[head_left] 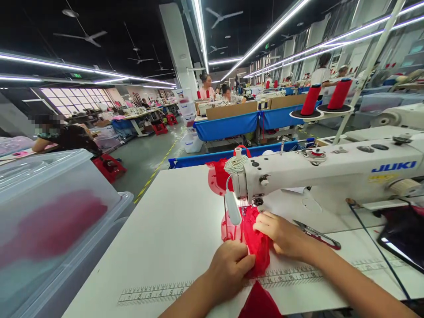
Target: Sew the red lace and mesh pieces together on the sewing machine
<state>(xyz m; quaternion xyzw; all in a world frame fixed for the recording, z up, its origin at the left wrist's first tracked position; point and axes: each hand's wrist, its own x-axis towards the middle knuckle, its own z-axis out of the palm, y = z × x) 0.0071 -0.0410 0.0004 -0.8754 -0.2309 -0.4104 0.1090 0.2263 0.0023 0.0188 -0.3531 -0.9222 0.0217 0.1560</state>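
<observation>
A white JUKI sewing machine (331, 170) stands on a white table (172, 229). A piece of red lace fabric (256, 247) lies under its needle area and runs down over the table's front edge. My left hand (230, 267) pinches the fabric near the front edge. My right hand (285, 234) presses on the fabric just right of the needle, fingers bent on it. More red fabric (217, 176) lies behind the machine head.
Thread snips (316, 234) lie to the right of my right hand. A dark phone (402, 236) sits at the table's right. A clear plastic bin (49, 221) with red material stands at my left. Two red thread cones (326, 95) stand behind. Other people work at distant tables.
</observation>
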